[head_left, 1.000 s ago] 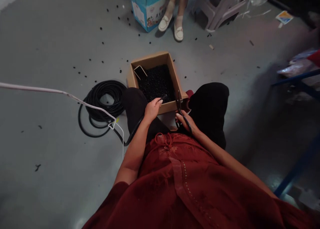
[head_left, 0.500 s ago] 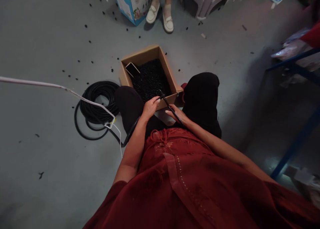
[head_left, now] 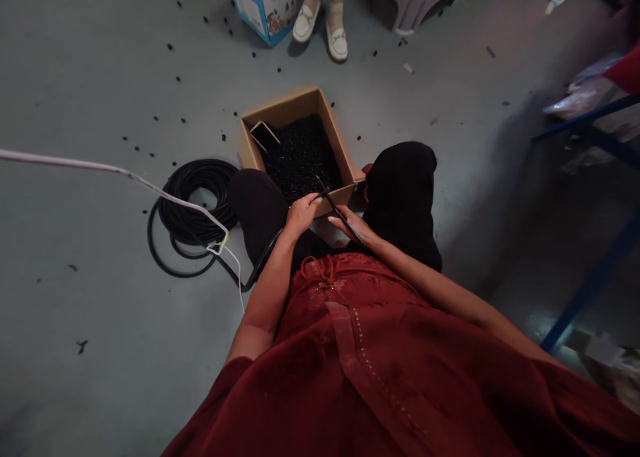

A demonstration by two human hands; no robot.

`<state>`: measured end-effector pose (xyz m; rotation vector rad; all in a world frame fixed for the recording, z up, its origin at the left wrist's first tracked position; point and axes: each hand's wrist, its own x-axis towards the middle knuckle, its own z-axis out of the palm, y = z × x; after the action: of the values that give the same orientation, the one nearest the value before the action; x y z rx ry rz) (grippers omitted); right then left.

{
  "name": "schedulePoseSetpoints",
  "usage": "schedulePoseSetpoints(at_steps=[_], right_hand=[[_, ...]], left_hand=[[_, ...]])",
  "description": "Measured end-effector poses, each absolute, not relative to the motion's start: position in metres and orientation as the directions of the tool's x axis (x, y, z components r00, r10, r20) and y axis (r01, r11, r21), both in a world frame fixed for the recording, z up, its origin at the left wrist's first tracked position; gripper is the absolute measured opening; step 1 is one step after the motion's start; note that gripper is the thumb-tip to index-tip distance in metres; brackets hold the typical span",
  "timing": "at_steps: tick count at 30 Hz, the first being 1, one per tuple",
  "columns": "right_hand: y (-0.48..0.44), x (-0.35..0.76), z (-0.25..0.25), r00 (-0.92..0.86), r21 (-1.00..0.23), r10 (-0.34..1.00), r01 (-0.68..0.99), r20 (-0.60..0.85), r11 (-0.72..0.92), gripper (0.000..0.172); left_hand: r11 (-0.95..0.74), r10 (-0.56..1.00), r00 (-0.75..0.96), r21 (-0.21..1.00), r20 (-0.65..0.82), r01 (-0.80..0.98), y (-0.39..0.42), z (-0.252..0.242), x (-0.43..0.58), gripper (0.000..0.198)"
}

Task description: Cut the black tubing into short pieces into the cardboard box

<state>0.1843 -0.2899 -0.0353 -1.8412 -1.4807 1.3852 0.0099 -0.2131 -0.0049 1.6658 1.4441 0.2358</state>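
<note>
Over the near edge of an open cardboard box [head_left: 334, 120], my left hand [head_left: 301, 215] is closed around the end of a black hose [head_left: 269, 249]. The hose runs back along my left forearm to a coil [head_left: 173, 220] on the floor at the left. In my right hand [head_left: 359, 227] is a slim dark tool, apparently scissors [head_left: 330, 204], its tip crossing the hose end just beyond my left fingertips. Whether the blades are apart is too small to see. Many small black pieces [head_left: 305, 154] fill the box, and a phone-like dark rectangle [head_left: 265, 136] leans in its left corner.
A pale cord [head_left: 100, 167] crosses at the left above the coil. Small black bits dot the grey floor. Another person's white shoes [head_left: 337, 44], a blue carton [head_left: 265, 10] and a plastic stool [head_left: 407, 7] are ahead. A blue metal frame [head_left: 595, 284] stands at the right.
The view has shifted slightly. My right thumb and the scissors have moved a little; my left hand keeps its hold on the hose at nearly the same spot.
</note>
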Motion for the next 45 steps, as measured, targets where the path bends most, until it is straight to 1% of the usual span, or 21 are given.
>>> schedulePoseSetpoints(at_steps=[5, 8, 12, 18, 23, 27, 31, 35, 39, 42, 45], right_hand=[[-0.288, 0.185, -0.035, -0.107, -0.795, 0.899, 0.519, -0.424, -0.314, 0.070], [-0.288, 0.185, -0.034, -0.103, -0.779, 0.895, 0.542, -0.434, -0.315, 0.065], [-0.289, 0.185, -0.034, -0.056, -0.738, 0.876, 0.565, -0.479, -0.368, 0.055], [-0.287, 0.182, -0.035, -0.032, -0.694, 0.861, 0.607, -0.507, -0.387, 0.046], [-0.277, 0.178, -0.038, -0.032, -0.690, 0.869, 0.622, -0.494, -0.370, 0.043], [-0.267, 0.176, -0.042, -0.018, -0.645, 0.863, 0.672, -0.505, -0.363, 0.041], [-0.264, 0.176, -0.044, 0.010, -0.615, 0.869, 0.703, -0.494, -0.357, 0.038], [-0.266, 0.178, -0.050, 0.044, -0.645, 0.860, 0.642, -0.508, -0.414, 0.042], [-0.270, 0.181, -0.060, 0.049, -0.691, 0.844, 0.549, -0.535, -0.470, 0.047], [-0.274, 0.182, -0.063, 0.005, -0.715, 0.838, 0.518, -0.546, -0.470, 0.053], [-0.277, 0.183, -0.061, -0.048, -0.731, 0.845, 0.531, -0.532, -0.430, 0.058]], left_hand=[[-0.003, 0.832, 0.375, 0.673, -0.408, 0.739, -0.212, -0.002, 0.008, 0.043], [-0.023, 0.826, 0.377, 0.643, -0.419, 0.766, -0.212, -0.004, 0.007, 0.043], [-0.028, 0.823, 0.387, 0.651, -0.416, 0.759, -0.212, -0.007, 0.008, 0.042], [-0.010, 0.824, 0.361, 0.626, -0.437, 0.780, -0.212, -0.009, 0.009, 0.043], [-0.015, 0.838, 0.322, 0.571, -0.441, 0.821, -0.205, -0.014, 0.011, 0.043], [-0.024, 0.854, 0.285, 0.514, -0.435, 0.858, -0.198, -0.018, 0.014, 0.042], [-0.019, 0.836, 0.278, 0.482, -0.473, 0.876, -0.194, -0.022, 0.018, 0.041], [0.023, 0.855, 0.242, 0.500, -0.458, 0.866, -0.194, -0.027, 0.018, 0.042], [0.133, 0.888, 0.162, 0.577, -0.430, 0.806, -0.194, -0.031, 0.015, 0.040], [0.223, 0.888, 0.112, 0.630, -0.446, 0.744, -0.192, -0.034, 0.010, 0.036], [0.254, 0.888, 0.103, 0.666, -0.447, 0.701, -0.190, -0.036, 0.004, 0.034]])
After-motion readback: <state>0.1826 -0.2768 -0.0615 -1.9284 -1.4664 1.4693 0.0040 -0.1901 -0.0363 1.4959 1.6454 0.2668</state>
